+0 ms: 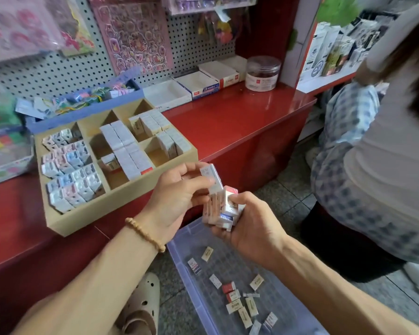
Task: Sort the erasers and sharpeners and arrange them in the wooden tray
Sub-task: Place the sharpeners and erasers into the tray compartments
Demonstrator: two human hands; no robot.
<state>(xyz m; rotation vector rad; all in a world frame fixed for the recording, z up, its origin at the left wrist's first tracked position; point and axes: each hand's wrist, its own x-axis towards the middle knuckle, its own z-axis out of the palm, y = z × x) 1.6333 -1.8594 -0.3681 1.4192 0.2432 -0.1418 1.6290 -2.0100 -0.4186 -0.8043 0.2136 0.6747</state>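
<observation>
Nearest us, loose erasers [242, 303] lie scattered in the clear bin [179, 252] on the floor. Above it our right hand [254, 226] clutches a stack of erasers [221, 210], while our left hand [177, 192] pinches a single eraser [212, 176]. Farther left, the wooden tray [121, 200] sits on the red counter [240, 122], partly filled.

Both forearms are bare, with no sleeves showing. The left hand [177, 194] has a bracelet [144, 234] of small round tan wooden beads at the wrist. Below the bracelet, a cream perforated clog [140, 308] covers one foot. The right hand [249, 226] wears nothing.
</observation>
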